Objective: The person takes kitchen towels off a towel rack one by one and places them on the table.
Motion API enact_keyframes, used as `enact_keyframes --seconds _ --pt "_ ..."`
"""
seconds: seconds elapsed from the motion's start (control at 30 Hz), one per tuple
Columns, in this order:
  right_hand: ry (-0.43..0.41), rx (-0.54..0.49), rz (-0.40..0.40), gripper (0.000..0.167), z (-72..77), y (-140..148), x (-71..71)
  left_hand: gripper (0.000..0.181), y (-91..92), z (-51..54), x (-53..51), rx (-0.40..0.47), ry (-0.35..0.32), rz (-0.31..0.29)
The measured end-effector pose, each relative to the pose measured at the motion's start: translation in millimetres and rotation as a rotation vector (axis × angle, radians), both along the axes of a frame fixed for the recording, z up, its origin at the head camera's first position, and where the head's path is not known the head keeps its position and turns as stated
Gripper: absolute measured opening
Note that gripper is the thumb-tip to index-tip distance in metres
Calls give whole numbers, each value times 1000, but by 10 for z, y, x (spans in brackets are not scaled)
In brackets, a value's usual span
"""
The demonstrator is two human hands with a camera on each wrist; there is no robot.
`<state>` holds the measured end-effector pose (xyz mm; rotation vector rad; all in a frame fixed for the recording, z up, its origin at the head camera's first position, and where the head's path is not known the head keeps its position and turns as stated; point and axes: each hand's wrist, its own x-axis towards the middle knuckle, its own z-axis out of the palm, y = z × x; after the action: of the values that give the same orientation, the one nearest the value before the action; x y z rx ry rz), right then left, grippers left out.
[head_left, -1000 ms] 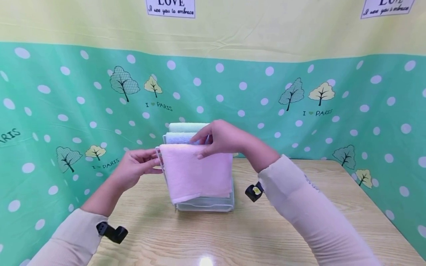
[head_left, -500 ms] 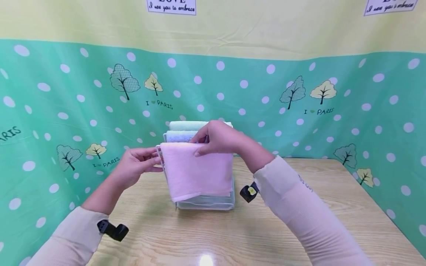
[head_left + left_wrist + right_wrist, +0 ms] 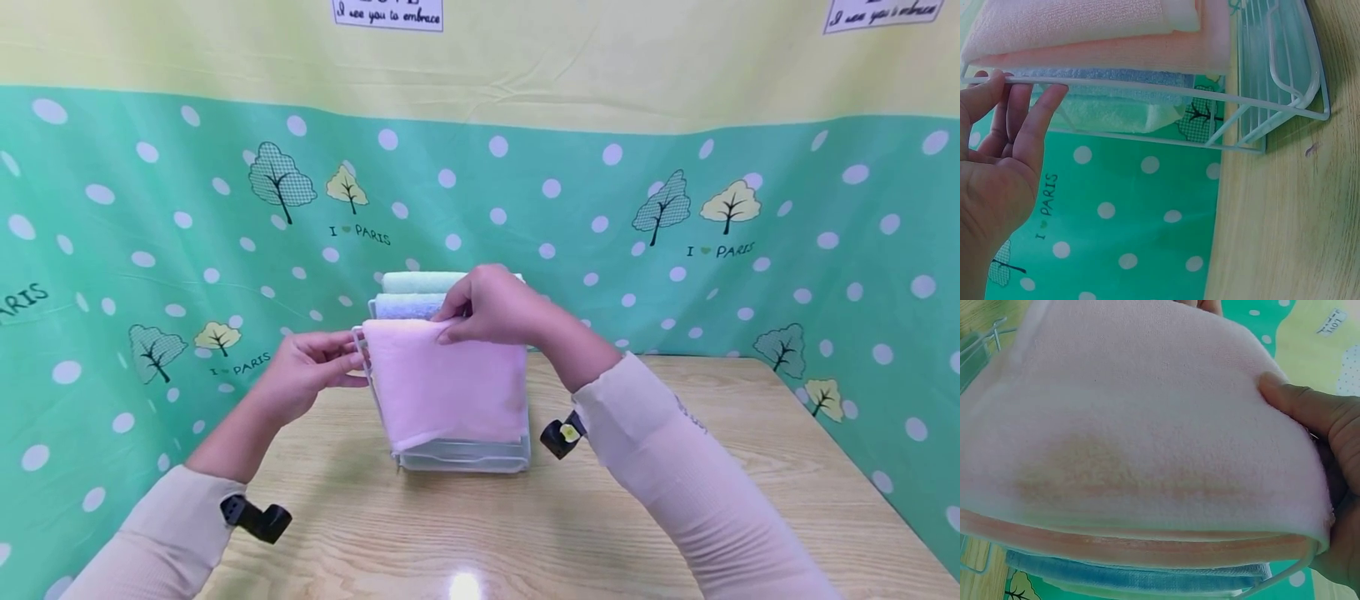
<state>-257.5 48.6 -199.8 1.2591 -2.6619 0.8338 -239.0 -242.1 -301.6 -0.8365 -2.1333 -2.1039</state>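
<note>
Adjusting, I judge, the pink towel (image 3: 450, 387) on the wire rack (image 3: 465, 456) at twelve o'clock; my right hand (image 3: 491, 307) pinches the towel; my left hand (image 3: 303, 375) grips the rack's nine-o'clock side; next seemingly needs steady bracing.

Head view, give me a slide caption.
Right hand pinches a pink towel; left hand holds the rack at its side.

The pink towel (image 3: 450, 392), blue towel (image 3: 401, 307) and pale green towel (image 3: 420, 282) are each of a single colour, against the white wire rack (image 3: 465, 460). The cloth backdrop (image 3: 525, 225) is pale yellow above and turquoise-green below, the lower band patterned with white dots, checked green trees (image 3: 279, 177), plain yellow trees (image 3: 731, 207) and black lettering (image 3: 360, 236). The desk (image 3: 645, 517) shows light tan wood grain; the sleeves (image 3: 176, 512) are cream, the wrist cameras (image 3: 258, 520) black.
</note>
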Motion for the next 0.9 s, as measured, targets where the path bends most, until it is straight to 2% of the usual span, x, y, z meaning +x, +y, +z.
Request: enact_keyframes --seconds 0.27,0.47,0.63,0.9 --pt "33 -29 15 6 34 26 11 36 -7 16 16 -16 12 16" --pt "20 -120 3 5 78 66 20 36 -9 34 40 -26 19 35" --pt "-12 -172 -29 6 105 124 23 34 -3 29 43 -37 9 50" --pt "-64 -254 -113 10 146 207 54 35 -3 -10 17 -37 6 40"
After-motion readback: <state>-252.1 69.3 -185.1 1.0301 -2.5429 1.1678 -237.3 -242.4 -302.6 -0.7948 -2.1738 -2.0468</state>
